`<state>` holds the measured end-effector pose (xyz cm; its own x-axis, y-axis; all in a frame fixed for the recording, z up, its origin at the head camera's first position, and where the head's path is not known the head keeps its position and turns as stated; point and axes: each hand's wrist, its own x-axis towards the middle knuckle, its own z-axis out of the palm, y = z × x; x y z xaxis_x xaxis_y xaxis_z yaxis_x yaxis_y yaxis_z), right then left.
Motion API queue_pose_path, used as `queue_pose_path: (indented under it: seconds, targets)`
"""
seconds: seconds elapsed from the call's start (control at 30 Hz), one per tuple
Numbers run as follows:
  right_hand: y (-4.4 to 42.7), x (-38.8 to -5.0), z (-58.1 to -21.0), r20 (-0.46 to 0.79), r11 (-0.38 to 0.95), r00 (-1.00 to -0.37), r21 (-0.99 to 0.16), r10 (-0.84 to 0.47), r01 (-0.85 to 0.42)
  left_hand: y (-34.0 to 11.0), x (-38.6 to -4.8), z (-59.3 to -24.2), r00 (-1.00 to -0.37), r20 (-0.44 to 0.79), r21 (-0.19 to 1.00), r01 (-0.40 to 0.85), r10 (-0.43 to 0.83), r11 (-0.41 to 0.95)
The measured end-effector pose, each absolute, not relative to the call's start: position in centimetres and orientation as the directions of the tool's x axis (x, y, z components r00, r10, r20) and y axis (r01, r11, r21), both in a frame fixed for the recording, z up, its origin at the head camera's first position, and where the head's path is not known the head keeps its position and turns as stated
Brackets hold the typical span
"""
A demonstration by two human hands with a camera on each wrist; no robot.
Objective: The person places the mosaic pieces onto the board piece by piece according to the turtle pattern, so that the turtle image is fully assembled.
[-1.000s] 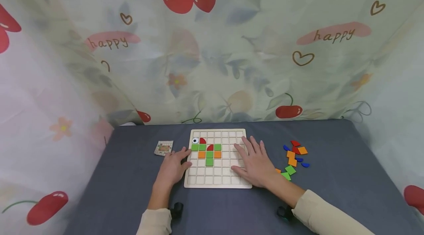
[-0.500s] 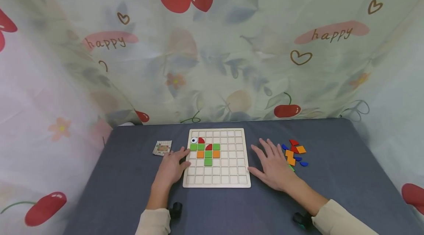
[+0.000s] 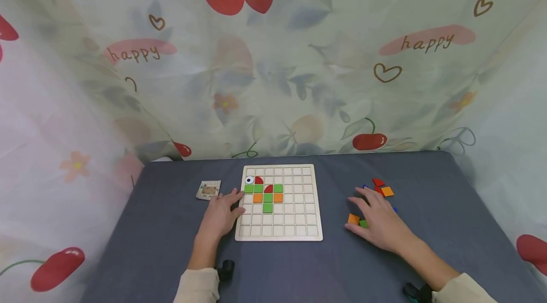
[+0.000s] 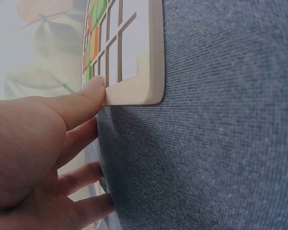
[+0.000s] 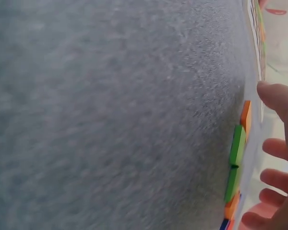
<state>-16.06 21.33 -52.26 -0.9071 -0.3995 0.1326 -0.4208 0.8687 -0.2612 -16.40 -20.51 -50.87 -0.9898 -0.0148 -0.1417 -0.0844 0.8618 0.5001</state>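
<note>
A pale gridded board [image 3: 299,220] lies on the table, with green, orange and red tiles and a round eye tile [image 3: 249,180] set in its upper left squares. My left hand [image 3: 218,217] rests at the board's left edge. In the left wrist view its thumb touches the board's rim [image 4: 153,57] while the other fingers spread loosely beside it. Over the loose tiles at the right hovers my right hand [image 3: 380,222], fingers apart and holding nothing. An orange tile [image 3: 353,219] and a green tile [image 3: 363,223] show between its thumb and fingers; the hand hides others.
A small printed card [image 3: 209,190] lies left of the board, close to the left fingertips. Beyond the right hand are red tiles [image 3: 378,182] and another orange tile [image 3: 387,191]. A patterned cloth [image 3: 273,103] hangs behind the dark table [image 3: 171,231].
My right hand has left the board and moved right to above the loose tiles. The left hand stays at the board's left edge, and the tiles on the board look the same.
</note>
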Motion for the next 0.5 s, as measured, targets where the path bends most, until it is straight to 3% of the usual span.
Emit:
queue_pose_path:
  seconds: [0.5]
  targets:
    - [21.82,-15.94,-52.98,0.253,0.828,-0.854,-0.234,-0.454,-0.51,-20.45,-16.5,-50.92,-0.988,-0.148,0.49,-0.103,-0.034,0.865]
